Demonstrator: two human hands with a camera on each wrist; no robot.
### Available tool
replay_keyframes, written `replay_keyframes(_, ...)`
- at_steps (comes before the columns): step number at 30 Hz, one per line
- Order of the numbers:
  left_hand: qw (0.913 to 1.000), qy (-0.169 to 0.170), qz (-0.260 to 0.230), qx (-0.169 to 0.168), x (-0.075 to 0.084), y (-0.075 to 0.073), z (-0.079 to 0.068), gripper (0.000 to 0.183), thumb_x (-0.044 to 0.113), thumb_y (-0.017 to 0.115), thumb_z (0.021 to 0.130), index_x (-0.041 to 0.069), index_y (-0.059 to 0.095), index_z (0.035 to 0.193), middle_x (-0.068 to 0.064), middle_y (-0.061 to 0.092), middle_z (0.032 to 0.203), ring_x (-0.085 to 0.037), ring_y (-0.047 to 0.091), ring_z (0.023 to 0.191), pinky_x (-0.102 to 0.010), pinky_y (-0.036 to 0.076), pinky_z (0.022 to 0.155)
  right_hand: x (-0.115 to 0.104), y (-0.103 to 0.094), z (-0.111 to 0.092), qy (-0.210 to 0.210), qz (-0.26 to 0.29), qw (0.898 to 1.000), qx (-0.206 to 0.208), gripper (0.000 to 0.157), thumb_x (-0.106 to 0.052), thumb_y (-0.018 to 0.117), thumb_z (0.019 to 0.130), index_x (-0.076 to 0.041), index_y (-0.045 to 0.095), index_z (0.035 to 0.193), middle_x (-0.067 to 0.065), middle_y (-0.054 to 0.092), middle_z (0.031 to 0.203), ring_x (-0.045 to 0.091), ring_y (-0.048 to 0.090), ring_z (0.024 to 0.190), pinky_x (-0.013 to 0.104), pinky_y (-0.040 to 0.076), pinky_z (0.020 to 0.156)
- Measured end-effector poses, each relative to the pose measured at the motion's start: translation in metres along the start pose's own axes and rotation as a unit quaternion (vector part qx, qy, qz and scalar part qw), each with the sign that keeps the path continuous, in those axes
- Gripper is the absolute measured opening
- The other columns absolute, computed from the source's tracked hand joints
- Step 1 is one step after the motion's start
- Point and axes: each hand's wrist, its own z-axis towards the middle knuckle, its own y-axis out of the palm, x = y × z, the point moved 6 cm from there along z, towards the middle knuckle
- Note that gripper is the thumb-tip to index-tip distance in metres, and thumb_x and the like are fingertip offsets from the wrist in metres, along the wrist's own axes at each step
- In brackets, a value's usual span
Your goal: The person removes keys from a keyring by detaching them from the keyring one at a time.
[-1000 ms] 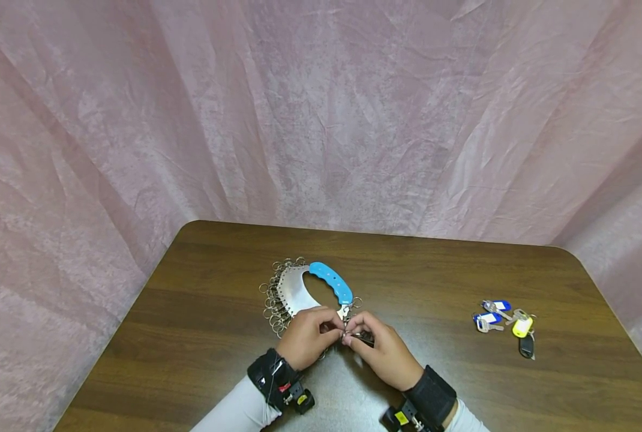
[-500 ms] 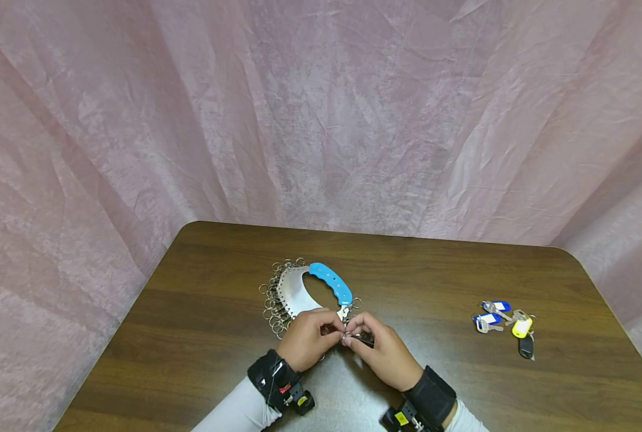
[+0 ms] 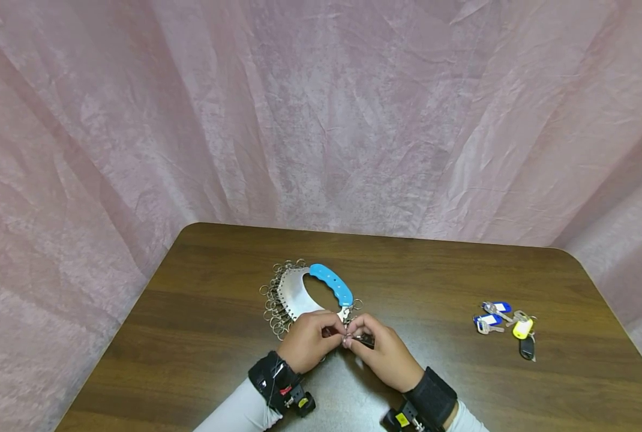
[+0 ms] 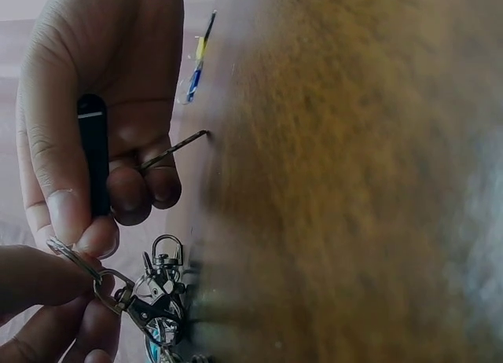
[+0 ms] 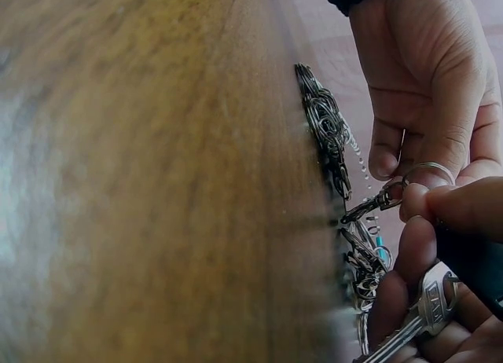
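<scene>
A crescent-shaped metal key holder with a blue handle lies mid-table, its outer edge lined with several rings and clasps. At its near end, my left hand pinches a split ring that hangs from a swivel clasp. My right hand meets it fingertip to fingertip, gripping a black key tag. A silver key lies across the curled fingers of that hand. The tag's own link to the split ring is hidden behind the fingertips.
On the right of the brown table lies a small group of keys with blue tags, a yellow tag and a black tag. A pink curtain hangs behind the table's far edge.
Both hands stay in the same place, fingertips together at the ring. The black tag in the right hand shifts very slightly; nothing else visibly moves.
</scene>
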Motion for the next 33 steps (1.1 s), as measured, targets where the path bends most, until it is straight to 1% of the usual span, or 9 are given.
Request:
replay_keyframes(4, 1.0, 0.002, 0.001, 0.0, 0.0018, -0.0005, -0.0004, 0.015, 0.007, 0.071, 0.08, 0.02, 0.066, 0.08, 0.011, 0.061, 0.083, -0.001, 0.054, 0.072, -0.022, 0.048, 0.062, 0.001, 0.0, -0.0005, -0.001, 0.006, 1.0, -0.003, 0.019, -0.012, 0.069, 0.087, -0.019, 0.054, 0.096, -0.009, 0.062, 0.083, 0.01, 0.059, 0.08, 0.03, 0.046, 0.075)
replay_keyframes(10, 0.9999, 0.004, 0.014, 0.002, 0.0021, -0.0002, -0.0003, 0.014, 0.009, 0.073, 0.08, 0.021, 0.066, 0.08, 0.014, 0.059, 0.08, 0.0, 0.053, 0.07, -0.019, 0.046, 0.06, 0.002, -0.0009, -0.0009, -0.006, 0.003, 1.0, 0.003, 0.021, -0.014, 0.07, 0.086, -0.02, 0.053, 0.097, -0.008, 0.062, 0.083, 0.01, 0.059, 0.08, 0.031, 0.046, 0.075)
replay_keyframes(17, 0.9999, -0.008, 0.007, -0.002, 0.0002, 0.0004, 0.0, 0.013, 0.009, 0.072, 0.081, 0.021, 0.065, 0.082, 0.013, 0.058, 0.081, -0.001, 0.053, 0.07, -0.02, 0.046, 0.061, 0.003, -0.0012, -0.0004, 0.006, 0.005, 1.0, 0.005, 0.02, -0.016, 0.069, 0.088, -0.021, 0.054, 0.099, -0.008, 0.063, 0.084, 0.01, 0.059, 0.08, 0.031, 0.046, 0.074)
replay_keyframes(20, 0.9999, -0.012, 0.004, -0.002, 0.0001, 0.0001, 0.0005, 0.012, 0.01, 0.071, 0.081, 0.02, 0.065, 0.083, 0.013, 0.057, 0.08, -0.001, 0.053, 0.071, -0.021, 0.046, 0.061, 0.0026, -0.0018, -0.0002, 0.007, 0.004, 1.0, 0.009, 0.019, -0.016, 0.068, 0.088, -0.02, 0.054, 0.099, -0.009, 0.063, 0.085, 0.01, 0.059, 0.08, 0.03, 0.046, 0.073)
replay_keyframes(27, 0.9996, -0.026, 0.001, 0.0, -0.0007, -0.0007, 0.0004, 0.012, 0.009, 0.071, 0.081, 0.02, 0.064, 0.082, 0.012, 0.058, 0.08, -0.002, 0.055, 0.072, -0.028, 0.05, 0.065, 0.0014, -0.0037, 0.0005, 0.0, 0.0, 1.0, 0.015, 0.018, -0.014, 0.067, 0.089, -0.019, 0.054, 0.1, -0.009, 0.062, 0.085, 0.01, 0.059, 0.081, 0.031, 0.047, 0.074)
replay_keyframes(33, 0.9995, -0.033, 0.004, 0.004, -0.002, -0.0012, 0.0004, 0.016, 0.006, 0.071, 0.078, 0.019, 0.063, 0.081, 0.011, 0.058, 0.077, -0.002, 0.055, 0.07, -0.027, 0.05, 0.063, 0.0012, -0.0068, 0.0009, 0.008, 0.0, 1.0, 0.018, 0.018, -0.014, 0.067, 0.089, -0.02, 0.054, 0.101, -0.008, 0.063, 0.086, 0.009, 0.059, 0.082, 0.031, 0.046, 0.075)
